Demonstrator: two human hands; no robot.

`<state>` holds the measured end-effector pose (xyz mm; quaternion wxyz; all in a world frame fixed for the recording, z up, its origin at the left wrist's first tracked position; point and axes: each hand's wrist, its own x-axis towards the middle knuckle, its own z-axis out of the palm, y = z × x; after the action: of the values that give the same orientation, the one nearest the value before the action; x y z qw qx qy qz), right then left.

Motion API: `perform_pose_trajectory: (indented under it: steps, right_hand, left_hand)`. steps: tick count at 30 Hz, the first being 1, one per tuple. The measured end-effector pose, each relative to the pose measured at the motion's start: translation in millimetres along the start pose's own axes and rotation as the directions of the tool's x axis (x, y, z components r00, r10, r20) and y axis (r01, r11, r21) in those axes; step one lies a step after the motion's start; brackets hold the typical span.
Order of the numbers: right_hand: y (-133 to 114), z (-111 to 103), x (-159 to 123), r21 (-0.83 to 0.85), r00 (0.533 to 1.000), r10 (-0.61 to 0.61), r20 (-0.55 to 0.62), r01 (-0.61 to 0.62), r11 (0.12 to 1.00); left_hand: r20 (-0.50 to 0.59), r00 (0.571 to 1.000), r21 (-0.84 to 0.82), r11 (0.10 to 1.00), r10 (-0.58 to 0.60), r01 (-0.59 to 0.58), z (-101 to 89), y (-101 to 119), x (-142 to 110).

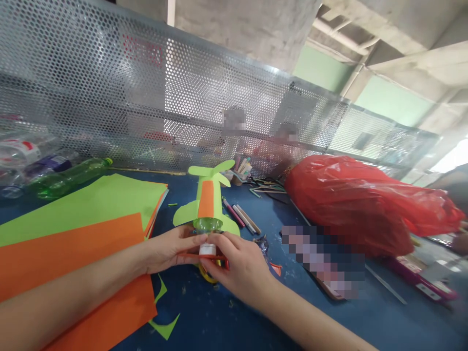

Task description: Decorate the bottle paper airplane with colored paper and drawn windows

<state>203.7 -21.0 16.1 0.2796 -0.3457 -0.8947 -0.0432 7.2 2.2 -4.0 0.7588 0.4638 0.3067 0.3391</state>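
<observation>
A clear plastic bottle (207, 224) points its neck and white cap (207, 249) toward me. Light green paper wraps its body, with green paper fins at the sides and far end and an orange paper panel (206, 199) on top. My left hand (171, 247) is closed by the cap, fingertips at the bottle's neck and thumb on a thin orange strip (193, 256). From the other side my right hand (237, 253) pinches the same strip, its fingers bent over the neck. Under the hands a yellow roll of tape (207, 277) is partly hidden.
Green sheets (106, 200) and orange paper (73, 253) lie at left, with scraps (166, 327) beside them. Markers (244, 218) lie beyond my right hand. A phone-like flat object (318, 263), blurred out, and a red plastic bag (351, 200) are at right. Bottles (73, 178) lie far left.
</observation>
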Motion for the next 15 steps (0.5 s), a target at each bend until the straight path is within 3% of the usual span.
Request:
perform_pose_trajectory:
  steps: [7, 15]
  right_hand:
    - [-0.1, -0.7, 0.3, 0.041, 0.999, 0.042, 0.007, -0.042, 0.998]
    - [0.7, -0.7, 0.0, -0.016, 1.0, -0.005, 0.001, 0.005, 1.0]
  left_hand:
    - [0.003, 1.0, -0.004, 1.0, 0.012, -0.012, 2.9, -1.1, -0.5]
    - [-0.008, 0.999, -0.011, 0.999, 0.032, -0.032, 6.8, 1.1, -1.6]
